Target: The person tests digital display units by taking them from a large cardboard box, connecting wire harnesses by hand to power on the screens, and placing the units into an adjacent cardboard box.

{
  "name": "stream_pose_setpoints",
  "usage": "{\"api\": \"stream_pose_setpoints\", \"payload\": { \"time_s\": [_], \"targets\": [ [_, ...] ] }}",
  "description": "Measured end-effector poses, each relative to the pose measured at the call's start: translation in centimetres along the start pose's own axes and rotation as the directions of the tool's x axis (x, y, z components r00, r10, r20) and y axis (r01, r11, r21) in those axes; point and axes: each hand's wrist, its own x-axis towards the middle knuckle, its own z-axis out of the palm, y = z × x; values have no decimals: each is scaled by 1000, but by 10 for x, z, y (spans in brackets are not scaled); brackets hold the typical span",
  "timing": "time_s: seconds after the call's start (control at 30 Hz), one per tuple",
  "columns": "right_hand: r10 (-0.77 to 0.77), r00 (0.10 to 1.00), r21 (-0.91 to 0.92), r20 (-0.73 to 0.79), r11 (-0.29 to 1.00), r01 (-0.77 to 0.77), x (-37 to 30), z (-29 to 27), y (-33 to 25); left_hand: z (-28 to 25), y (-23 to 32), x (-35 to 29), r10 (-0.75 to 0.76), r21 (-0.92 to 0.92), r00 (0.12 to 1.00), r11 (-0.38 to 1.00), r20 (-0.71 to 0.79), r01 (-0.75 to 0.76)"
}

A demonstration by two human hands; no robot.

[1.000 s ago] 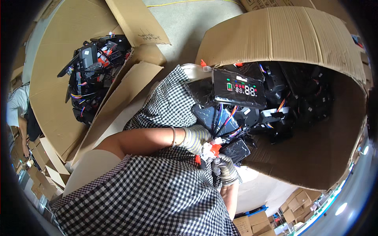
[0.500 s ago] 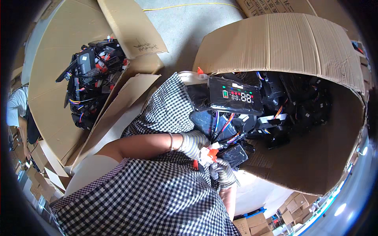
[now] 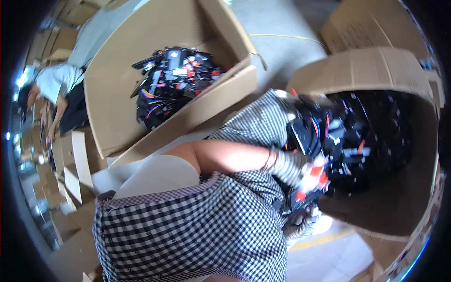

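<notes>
My left hand (image 3: pixel 287 168), in a grey striped glove, is closed around a bunch of white and red plug connectors (image 3: pixel 314 180), blurred by motion. Below it, my gloved right hand (image 3: pixel 303 224) has curled fingers beside a dark, shiny flat unit (image 3: pixel 299 198); what they grip is not clear. Just beyond my hands, black electronic units (image 3: pixel 347 141) with coloured wires fill the mouth of a cardboard box (image 3: pixel 361 70) tipped on its side. Checked cloth (image 3: pixel 258 120) covers my lap up to that box.
To the left, an open carton (image 3: pixel 112 94) holds a heap of black units with wires and red plugs (image 3: pixel 176 80). A person in a light shirt (image 3: pixel 61 84) bends at the far left among cardboard pieces. Another carton (image 3: pixel 376 28) stands at the back right.
The view has swung left, so the scene sits further right. The unit with the lit display no longer shows on top. My hands have moved apart; the left keeps the connectors.
</notes>
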Motion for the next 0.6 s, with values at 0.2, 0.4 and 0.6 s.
{"api": "stream_pose_setpoints", "payload": {
  "time_s": [0.2,0.4,0.6],
  "targets": [
    [-60,765,-239,641,932,273,-19,-10,-5,-31,147,61,366,-368,928,855,-68,-364],
    [230,749,-166,622,973,-161,-15,-2,9,-28,197,95,645,5,733,751,-216,-660],
    [247,774,-225,583,964,-138,3,15,15,-132,275,-32,636,143,762,771,-126,-620]
  ]
}}
